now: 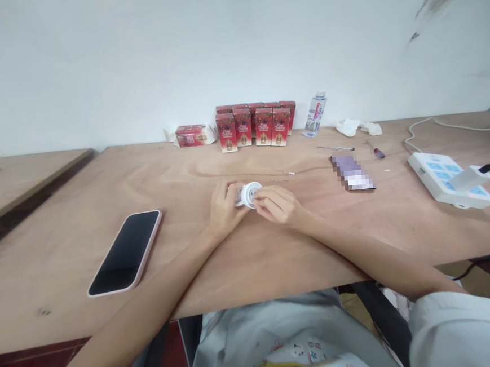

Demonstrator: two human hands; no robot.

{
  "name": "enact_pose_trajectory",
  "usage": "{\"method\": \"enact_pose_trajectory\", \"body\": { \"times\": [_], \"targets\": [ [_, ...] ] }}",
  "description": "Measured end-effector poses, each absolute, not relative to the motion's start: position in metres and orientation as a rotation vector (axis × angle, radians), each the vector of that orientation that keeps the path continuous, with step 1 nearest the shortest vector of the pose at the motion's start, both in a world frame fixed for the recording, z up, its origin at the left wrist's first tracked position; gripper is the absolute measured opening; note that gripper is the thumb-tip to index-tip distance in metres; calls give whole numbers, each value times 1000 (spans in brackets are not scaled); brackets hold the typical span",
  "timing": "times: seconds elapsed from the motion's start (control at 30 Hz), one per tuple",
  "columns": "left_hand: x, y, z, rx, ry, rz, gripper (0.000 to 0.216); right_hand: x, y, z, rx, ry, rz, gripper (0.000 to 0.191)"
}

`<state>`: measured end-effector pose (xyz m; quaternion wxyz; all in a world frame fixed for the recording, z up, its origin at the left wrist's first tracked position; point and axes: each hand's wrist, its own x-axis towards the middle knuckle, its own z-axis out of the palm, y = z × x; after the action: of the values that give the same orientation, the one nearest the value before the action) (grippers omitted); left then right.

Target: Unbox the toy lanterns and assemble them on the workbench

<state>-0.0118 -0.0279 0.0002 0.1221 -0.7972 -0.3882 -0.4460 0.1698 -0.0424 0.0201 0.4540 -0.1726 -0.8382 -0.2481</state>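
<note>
Both my hands meet at the middle of the wooden table (276,260). My left hand (224,208) is closed around the metal base end of a small white bulb-like part (250,194). My right hand (278,205) pinches the white round end of the same part from the right. The part lies just above the table top between the two hands. Small thin metal pieces (284,174) lie on the wood just beyond my fingers.
A black phone in a pink case (126,252) lies to the left. Several red boxes (255,125) and a water bottle (316,113) stand by the wall. A screwdriver (376,150), a blurred flat item (352,173) and a white power strip (450,178) lie to the right.
</note>
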Motion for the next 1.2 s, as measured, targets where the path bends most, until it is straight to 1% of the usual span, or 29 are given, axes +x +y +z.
{"method": "enact_pose_trajectory", "body": {
  "times": [0.5, 0.83, 1.07, 1.2],
  "targets": [
    [-12, -27, -1, -2292, -1098, -1322, 32, 169, -46, 24, -434, -2057, -638, 15],
    [-14, -26, -1, -2266, -1026, -1302, 33, 170, -46, 23, -447, -2070, -557, 13],
    [-13, -27, -1, -2291, -1022, -1321, 32, 171, -43, 21, -329, -2067, -722, 13],
    [-12, -27, -1, -2341, -987, -1376, 33, 170, -45, 23, -313, -2063, -739, 13]
  ]
}}
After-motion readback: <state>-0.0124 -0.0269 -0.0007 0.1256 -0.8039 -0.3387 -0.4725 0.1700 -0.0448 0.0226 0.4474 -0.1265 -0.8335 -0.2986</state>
